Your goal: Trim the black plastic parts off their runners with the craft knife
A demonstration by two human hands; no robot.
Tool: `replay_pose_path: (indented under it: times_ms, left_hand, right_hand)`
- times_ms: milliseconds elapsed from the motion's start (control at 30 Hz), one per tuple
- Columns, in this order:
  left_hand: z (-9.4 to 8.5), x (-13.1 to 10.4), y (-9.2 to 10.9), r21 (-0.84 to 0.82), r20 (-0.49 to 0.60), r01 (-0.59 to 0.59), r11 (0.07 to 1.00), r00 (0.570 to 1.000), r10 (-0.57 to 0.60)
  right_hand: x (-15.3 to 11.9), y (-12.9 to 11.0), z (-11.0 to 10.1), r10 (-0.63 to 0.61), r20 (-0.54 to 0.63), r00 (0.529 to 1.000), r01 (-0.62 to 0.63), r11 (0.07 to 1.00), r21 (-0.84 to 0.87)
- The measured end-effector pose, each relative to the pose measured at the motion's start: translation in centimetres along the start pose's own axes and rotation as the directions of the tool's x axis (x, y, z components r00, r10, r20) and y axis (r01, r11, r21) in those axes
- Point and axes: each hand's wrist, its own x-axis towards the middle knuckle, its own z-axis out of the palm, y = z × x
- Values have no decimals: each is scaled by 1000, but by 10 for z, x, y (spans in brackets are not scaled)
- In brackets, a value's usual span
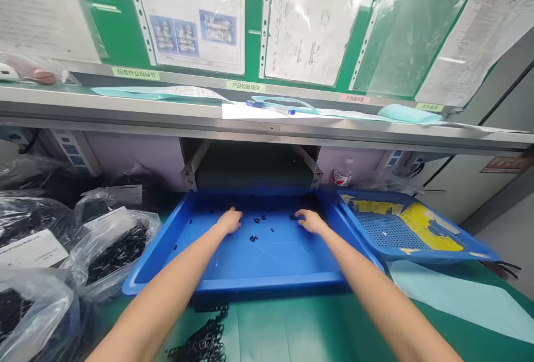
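Both of my hands reach into a blue tray. My left hand hovers over the left half of its floor, fingers loosely bent and a little apart, with nothing visible in them. At the right, my right hand has its thumb and fingers brought around small black parts at their tips; how firmly they are gripped is hard to see. Between the hands lie several loose small black parts. A darker heap beyond my right hand is partly hidden by it.
Behind the tray is a dark conveyor belt under a metal shelf. Clear bags of black parts crowd the left. A blue perforated basket and a bottle stand right. Black linked pieces lie in front.
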Motion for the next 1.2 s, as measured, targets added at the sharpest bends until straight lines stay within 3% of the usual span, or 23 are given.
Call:
replay_pose_path:
  times_ms: [267,400,500,700,967,1200]
  left_hand:
    - [8,13,-10,-37,6,-35,999,999,35]
    - [8,21,-14,-145,-25,-35,989,999,32]
    - [4,30,-14,-264,-66,17,964,997,-36]
    - [1,45,3,-383,-60,72,921,993,-103]
    - [27,44,46,-223,-135,-63,973,990,33]
    - [39,50,46,-237,-52,-179,955,984,171]
  right_hand:
    - [47,-14,20,-14,94,995,20,997,-69]
    - [52,-7,16,-5,88,996,0,998,59]
    - [54,-3,11,3,69,998,-17,979,202]
    - [68,-11,11,-37,6,999,32,921,387]
    - [92,-39,39,-85,64,994,59,941,333]
    - [91,-48,48,-94,151,984,39,942,334]
